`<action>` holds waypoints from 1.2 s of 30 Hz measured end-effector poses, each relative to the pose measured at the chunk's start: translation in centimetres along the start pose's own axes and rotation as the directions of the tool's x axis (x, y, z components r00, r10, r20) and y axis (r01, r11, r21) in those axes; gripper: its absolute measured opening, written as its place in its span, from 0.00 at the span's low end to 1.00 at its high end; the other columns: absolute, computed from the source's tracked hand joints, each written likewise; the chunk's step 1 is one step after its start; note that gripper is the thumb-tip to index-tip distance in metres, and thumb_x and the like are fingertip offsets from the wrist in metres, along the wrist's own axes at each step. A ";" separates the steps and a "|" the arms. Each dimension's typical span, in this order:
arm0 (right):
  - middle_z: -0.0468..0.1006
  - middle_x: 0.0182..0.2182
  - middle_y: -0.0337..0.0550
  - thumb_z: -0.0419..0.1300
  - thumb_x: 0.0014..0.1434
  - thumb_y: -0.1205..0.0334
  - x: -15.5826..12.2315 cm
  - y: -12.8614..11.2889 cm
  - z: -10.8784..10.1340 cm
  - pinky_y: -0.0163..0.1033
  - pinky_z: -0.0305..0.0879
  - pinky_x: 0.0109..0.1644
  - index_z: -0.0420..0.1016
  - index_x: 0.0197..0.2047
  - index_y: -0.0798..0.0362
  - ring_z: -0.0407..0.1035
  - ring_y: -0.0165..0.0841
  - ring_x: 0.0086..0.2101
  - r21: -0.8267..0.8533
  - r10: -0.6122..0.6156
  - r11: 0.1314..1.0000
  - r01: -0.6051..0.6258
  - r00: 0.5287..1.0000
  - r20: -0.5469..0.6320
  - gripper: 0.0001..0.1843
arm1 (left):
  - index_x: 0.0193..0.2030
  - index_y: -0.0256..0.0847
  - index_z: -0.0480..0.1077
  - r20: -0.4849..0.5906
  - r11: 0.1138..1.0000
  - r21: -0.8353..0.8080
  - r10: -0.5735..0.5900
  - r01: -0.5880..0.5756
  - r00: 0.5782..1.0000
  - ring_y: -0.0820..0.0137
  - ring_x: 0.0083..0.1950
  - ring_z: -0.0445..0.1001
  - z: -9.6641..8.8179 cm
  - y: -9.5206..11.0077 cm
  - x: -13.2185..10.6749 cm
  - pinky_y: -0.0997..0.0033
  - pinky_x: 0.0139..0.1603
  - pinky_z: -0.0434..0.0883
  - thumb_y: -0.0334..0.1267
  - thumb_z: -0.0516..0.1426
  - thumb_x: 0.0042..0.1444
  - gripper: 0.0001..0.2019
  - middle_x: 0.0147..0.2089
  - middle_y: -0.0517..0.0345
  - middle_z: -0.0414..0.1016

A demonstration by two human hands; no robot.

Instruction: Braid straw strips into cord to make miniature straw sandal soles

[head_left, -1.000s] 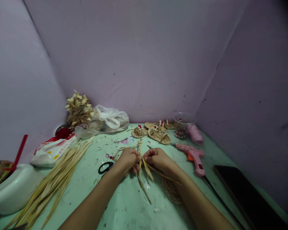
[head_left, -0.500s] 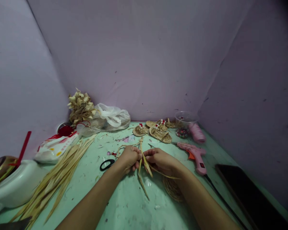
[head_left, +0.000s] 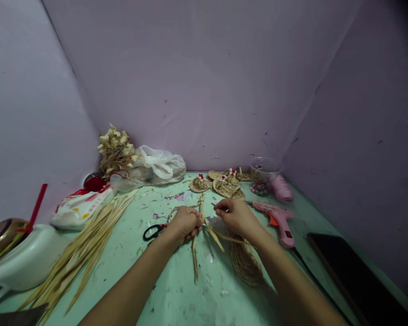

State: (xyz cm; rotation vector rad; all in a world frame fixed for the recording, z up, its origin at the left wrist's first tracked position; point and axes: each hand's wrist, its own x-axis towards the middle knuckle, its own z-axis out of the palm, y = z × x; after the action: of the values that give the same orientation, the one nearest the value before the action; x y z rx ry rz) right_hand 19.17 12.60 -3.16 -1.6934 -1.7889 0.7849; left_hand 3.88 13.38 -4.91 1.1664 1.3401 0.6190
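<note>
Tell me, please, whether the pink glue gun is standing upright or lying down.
Lying down: the pink glue gun rests flat on the green table, right of the right hand.

Two hands meet mid-table — the left hand beside scissors, the right hand left of a glue gun — with loose straw strips far left and woven straw pieces behind.

Dim, soft overhead light; wide-angle warping at edges, dark top-right corner.
</note>
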 end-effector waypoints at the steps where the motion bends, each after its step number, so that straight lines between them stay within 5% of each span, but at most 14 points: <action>1: 0.75 0.24 0.44 0.53 0.46 0.64 -0.2 -0.5 -0.4 0.30 0.55 0.24 0.74 0.29 0.57 0.65 0.28 0.21 0.030 0.065 0.997 -0.065 0.998 0.010 0.10 | 0.20 0.36 0.61 0.000 1.000 -0.002 0.000 0.000 1.000 0.81 0.09 0.52 0.1 0.0 0.0 0.81 0.09 0.44 0.26 0.51 0.35 0.03 0.13 0.65 0.61; 5: 0.70 0.15 0.40 0.57 0.44 0.54 -0.9 -1.7 -0.1 0.30 0.50 0.18 0.74 0.30 0.58 0.61 0.26 0.15 0.040 0.170 0.983 -0.178 0.973 0.153 0.15 | 0.20 0.36 0.62 -0.005 1.000 -0.015 0.016 -0.016 1.000 0.81 0.09 0.52 0.1 0.0 0.0 0.80 0.09 0.45 0.27 0.51 0.35 0.03 0.12 0.65 0.61; 8: 0.70 0.16 0.40 0.61 0.39 0.57 -0.8 -1.0 1.3 0.29 0.49 0.20 0.74 0.24 0.58 0.60 0.25 0.18 -0.041 0.091 0.995 -0.087 0.990 0.107 0.11 | 0.20 0.36 0.62 0.003 0.999 -0.025 0.024 -0.024 1.000 0.82 0.09 0.51 -0.1 0.0 0.1 0.80 0.09 0.44 0.27 0.52 0.35 0.03 0.12 0.65 0.61; 14: 0.67 0.13 0.37 0.55 0.44 0.65 0.2 1.0 2.2 0.29 0.48 0.19 0.72 0.23 0.57 0.56 0.23 0.15 0.094 0.150 0.982 -0.162 0.980 0.128 0.06 | 0.20 0.37 0.61 0.024 1.000 -0.019 0.019 -0.019 1.000 0.81 0.09 0.51 -0.1 0.0 0.1 0.80 0.09 0.44 0.29 0.53 0.37 0.02 0.12 0.64 0.62; 24: 0.61 0.10 0.34 0.55 0.44 0.64 -0.5 -0.7 1.8 0.30 0.46 0.18 0.69 0.18 0.58 0.51 0.22 0.14 0.153 0.189 0.963 -0.221 0.962 0.199 0.08 | 0.18 0.36 0.62 -0.017 0.999 0.039 0.021 -0.020 1.000 0.81 0.09 0.51 0.2 0.5 -0.3 0.80 0.10 0.44 0.27 0.52 0.34 0.01 0.11 0.64 0.61; 30: 0.68 0.13 0.40 0.54 0.41 0.68 -1.5 -2.3 2.2 0.32 0.43 0.21 0.73 0.18 0.57 0.54 0.25 0.17 -0.184 -0.041 0.981 0.066 0.990 0.138 0.08 | 0.12 0.35 0.61 -0.018 0.998 0.054 -0.020 0.021 1.000 0.80 0.08 0.51 0.1 0.5 0.0 0.79 0.09 0.44 0.27 0.49 0.32 0.04 0.09 0.62 0.58; 36: 0.74 0.19 0.43 0.52 0.43 0.70 -2.0 -2.7 2.5 0.32 0.45 0.22 0.76 0.23 0.55 0.58 0.26 0.19 -0.237 -0.171 0.950 0.205 0.973 0.158 0.11 | 0.13 0.35 0.62 0.064 1.000 0.017 -0.006 0.005 0.998 0.81 0.10 0.52 -1.0 0.0 0.6 0.79 0.09 0.44 0.32 0.50 0.33 0.04 0.11 0.61 0.60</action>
State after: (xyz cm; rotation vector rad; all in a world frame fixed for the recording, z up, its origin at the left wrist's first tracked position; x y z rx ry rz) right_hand 15.66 10.38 -2.89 -1.6218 -2.1870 0.6233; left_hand 3.07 14.23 -4.99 1.1860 1.2960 0.5627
